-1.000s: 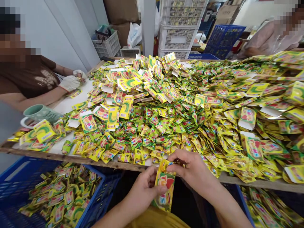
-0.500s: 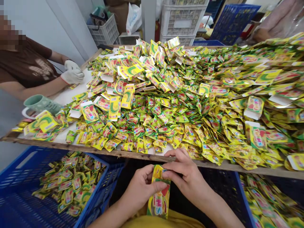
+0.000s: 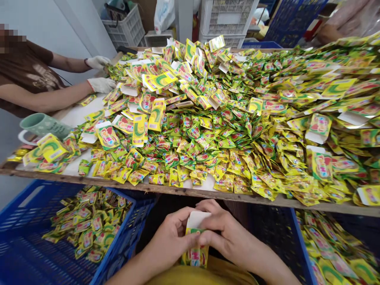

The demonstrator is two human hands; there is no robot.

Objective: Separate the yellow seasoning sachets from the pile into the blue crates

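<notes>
Low in front of my lap I hold a small printed cardboard box (image 3: 195, 256) upright, its white end flap standing up at the top. My left hand (image 3: 170, 239) is closed around the box's left side, thumb across the front. My right hand (image 3: 230, 231) grips the upper right, its thumb on the front and its fingers by the flap. Whether anything is inside the box is hidden. Beyond my hands, small yellow and green candy packets (image 3: 175, 176) and boxes of the same print (image 3: 107, 135) lie heaped on the table.
The table's wooden edge (image 3: 166, 192) runs just past my hands. A blue crate (image 3: 18, 221) with filled boxes stands at left, another blue crate (image 3: 303, 241) at right. A green mug (image 3: 44, 124) stands at the left corner. Across from it, a co-worker's gloved hands (image 3: 101, 84) reach into the heap.
The yellow piece at the box's top no longer shows; a white flap stands there now. My right hand has closed in around the box. The co-worker's gloved hands have moved to the heap.
</notes>
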